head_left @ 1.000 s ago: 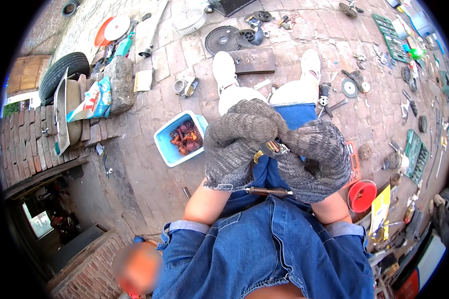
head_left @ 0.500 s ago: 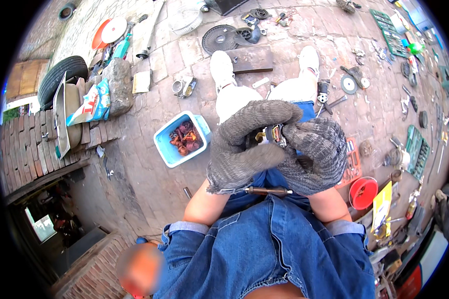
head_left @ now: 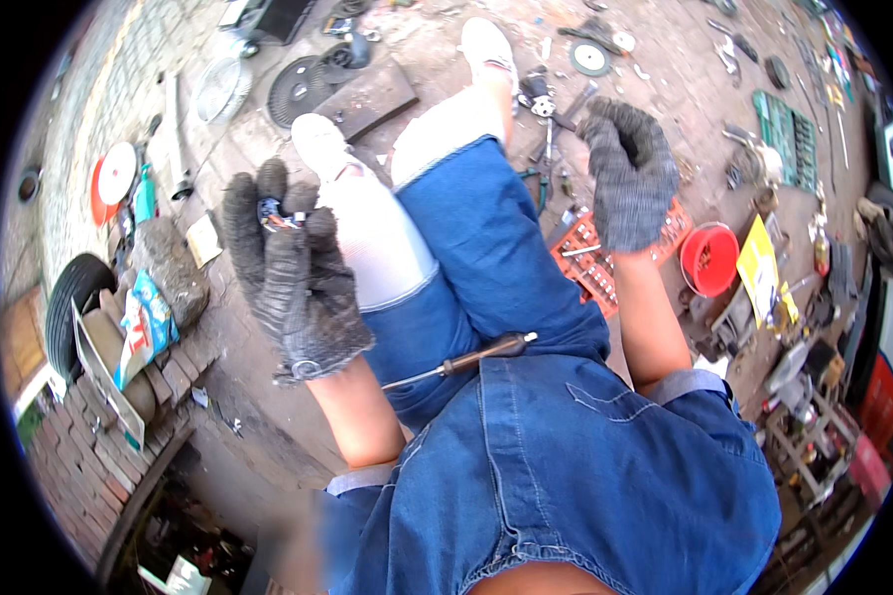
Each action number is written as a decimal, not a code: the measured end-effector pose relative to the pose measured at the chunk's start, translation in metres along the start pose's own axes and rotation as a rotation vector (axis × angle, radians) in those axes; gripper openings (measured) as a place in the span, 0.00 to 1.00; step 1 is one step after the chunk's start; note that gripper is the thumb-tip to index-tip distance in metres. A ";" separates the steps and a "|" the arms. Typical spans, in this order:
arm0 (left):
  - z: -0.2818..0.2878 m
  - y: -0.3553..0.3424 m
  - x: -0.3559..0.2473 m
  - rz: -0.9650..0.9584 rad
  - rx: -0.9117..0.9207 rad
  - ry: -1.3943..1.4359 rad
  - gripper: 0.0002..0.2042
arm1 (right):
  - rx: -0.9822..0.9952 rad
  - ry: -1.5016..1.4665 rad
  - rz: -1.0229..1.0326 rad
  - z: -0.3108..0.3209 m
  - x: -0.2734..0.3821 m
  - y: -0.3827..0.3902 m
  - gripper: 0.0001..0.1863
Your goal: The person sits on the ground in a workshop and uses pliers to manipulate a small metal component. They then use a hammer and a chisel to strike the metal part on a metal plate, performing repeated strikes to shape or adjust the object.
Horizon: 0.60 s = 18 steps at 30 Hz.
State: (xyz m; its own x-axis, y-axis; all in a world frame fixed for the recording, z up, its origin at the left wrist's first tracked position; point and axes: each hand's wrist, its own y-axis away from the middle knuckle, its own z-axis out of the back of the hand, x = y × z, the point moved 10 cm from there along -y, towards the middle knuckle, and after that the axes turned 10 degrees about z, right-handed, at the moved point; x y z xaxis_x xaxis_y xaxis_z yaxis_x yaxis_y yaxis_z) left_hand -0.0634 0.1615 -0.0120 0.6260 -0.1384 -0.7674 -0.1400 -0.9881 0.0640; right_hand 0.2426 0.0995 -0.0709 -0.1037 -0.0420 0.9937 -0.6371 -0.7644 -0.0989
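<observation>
Tyre (head_left: 74, 302) at far left, on its side against a low brick ledge (head_left: 89, 436); beside it a flat blue-and-white bag (head_left: 147, 322) with red lettering, and higher up a red-and-white disc (head_left: 111, 178) on the paving. Left hand (head_left: 288, 273), in a dark knit glove, is raised over the ground left of the knees, its fingertips pinching a small metal part (head_left: 273, 213) with blue and red marks. Screwdriver (head_left: 461, 362) with a brown handle lies across the lap on the blue trousers, touched by neither hand. Right hand (head_left: 627, 174), gloved alike, is lifted to the right of the legs, fingers loosely curled and holding nothing. Below it sits an orange socket tray (head_left: 590, 260), partly hidden by the forearm. Further right come a red round tub (head_left: 709, 260), a yellow upright packet (head_left: 759, 268) just beside it, and a green tool case (head_left: 789, 139) lying open near the rim.
</observation>
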 end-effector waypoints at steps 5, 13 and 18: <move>-0.006 -0.025 0.030 0.148 0.045 0.181 0.26 | -0.012 0.331 -0.223 0.085 -0.191 -0.015 0.10; -0.008 -0.048 0.049 0.245 0.077 0.398 0.28 | 0.304 0.809 -0.642 0.094 -0.408 0.079 0.24; -0.008 -0.047 0.051 0.241 0.034 0.226 0.28 | 0.415 0.993 -0.799 0.045 -0.412 0.094 0.38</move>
State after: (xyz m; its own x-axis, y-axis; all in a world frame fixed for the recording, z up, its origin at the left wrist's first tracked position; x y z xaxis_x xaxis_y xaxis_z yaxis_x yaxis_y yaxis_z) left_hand -0.0190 0.2000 -0.0492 0.7256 -0.3828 -0.5718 -0.3275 -0.9230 0.2022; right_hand 0.2597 0.0160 -0.4873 -0.4342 0.8514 0.2944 -0.5239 -0.5045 0.6863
